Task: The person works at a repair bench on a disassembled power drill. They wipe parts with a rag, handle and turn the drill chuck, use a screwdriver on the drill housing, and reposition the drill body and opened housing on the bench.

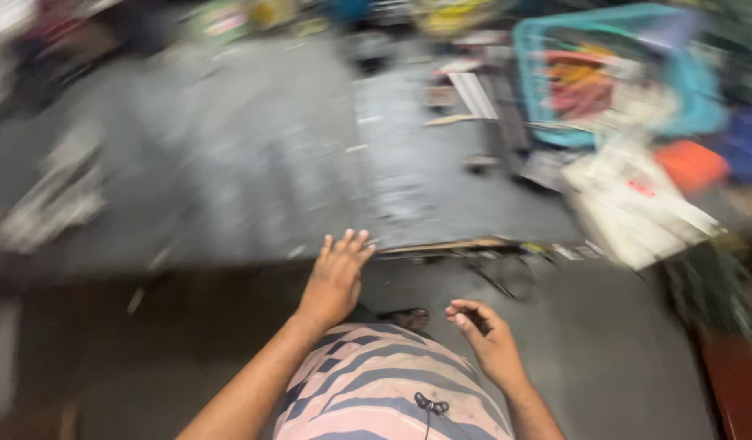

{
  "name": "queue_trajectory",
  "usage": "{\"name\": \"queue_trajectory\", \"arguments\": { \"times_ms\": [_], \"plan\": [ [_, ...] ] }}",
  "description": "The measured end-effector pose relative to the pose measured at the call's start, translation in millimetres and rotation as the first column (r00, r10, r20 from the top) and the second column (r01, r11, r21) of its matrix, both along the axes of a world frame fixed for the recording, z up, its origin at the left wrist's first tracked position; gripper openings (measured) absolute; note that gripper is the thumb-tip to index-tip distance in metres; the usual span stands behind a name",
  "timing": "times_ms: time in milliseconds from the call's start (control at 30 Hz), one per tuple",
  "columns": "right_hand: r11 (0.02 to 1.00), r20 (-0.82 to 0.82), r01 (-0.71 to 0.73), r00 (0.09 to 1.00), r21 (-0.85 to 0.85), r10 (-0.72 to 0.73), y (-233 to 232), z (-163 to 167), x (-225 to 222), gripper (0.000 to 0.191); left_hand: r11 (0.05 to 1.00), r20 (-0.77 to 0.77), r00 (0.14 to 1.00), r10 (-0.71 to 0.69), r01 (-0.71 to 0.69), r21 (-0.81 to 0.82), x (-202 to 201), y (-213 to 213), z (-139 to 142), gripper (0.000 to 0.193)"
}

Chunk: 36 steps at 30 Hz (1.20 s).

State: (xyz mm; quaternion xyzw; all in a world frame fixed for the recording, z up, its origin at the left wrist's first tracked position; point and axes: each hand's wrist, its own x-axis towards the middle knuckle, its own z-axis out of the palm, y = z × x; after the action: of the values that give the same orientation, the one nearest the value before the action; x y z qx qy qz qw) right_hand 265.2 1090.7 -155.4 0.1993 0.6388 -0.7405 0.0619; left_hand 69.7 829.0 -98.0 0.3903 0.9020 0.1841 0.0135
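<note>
The picture is motion-blurred. A large dark grey flat board (441,171) lies on the floor ahead of me. My left hand (337,275) reaches forward with fingers together and extended, its tips at the board's near edge. My right hand (486,334) hovers lower, over the floor near my knee, fingers loosely curled with nothing in them. A striped pink and grey garment (384,383) covers my lap at the bottom of the view. A dark sandal toe (404,316) shows between my hands.
A teal plastic basket (612,73) with cloth and papers stands at the back right. White bags (637,204) and an orange item (692,165) lie next to it. Pale scraps (54,195) lie at the left. Clutter lines the far edge.
</note>
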Motion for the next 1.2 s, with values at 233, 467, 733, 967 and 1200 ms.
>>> {"name": "queue_trajectory", "arguments": {
  "times_ms": [233, 467, 733, 967, 1200],
  "plan": [
    [0.836, -0.170, -0.548, 0.827, -0.034, 0.535, -123, 44, -72, 0.035, 0.778, 0.385, 0.764, 0.517, -0.608, 0.162, 122, -136, 6, 0.045],
    [0.708, -0.604, -0.637, 0.447, 0.303, 0.660, -274, 124, 19, 0.069, -0.202, 0.752, 0.460, -0.472, -0.887, 0.416, 229, -160, 11, 0.080],
    [0.529, -0.511, -0.022, 0.230, 0.848, 0.828, -320, 112, 153, 0.076, -0.080, 0.566, 0.351, -0.746, -0.891, 0.447, 364, -172, 20, 0.114],
    [0.942, -0.090, -0.320, 0.946, -0.099, 0.311, -319, 108, 235, 0.087, 0.352, 0.424, 0.871, -0.248, -0.326, 0.877, 466, -178, 41, 0.091],
    [0.807, 0.041, -0.359, 0.904, -0.469, 0.426, -318, 157, 305, 0.104, 0.631, -0.202, 0.979, -0.019, 0.168, 0.757, 528, -167, 54, 0.068]
  ]
}}
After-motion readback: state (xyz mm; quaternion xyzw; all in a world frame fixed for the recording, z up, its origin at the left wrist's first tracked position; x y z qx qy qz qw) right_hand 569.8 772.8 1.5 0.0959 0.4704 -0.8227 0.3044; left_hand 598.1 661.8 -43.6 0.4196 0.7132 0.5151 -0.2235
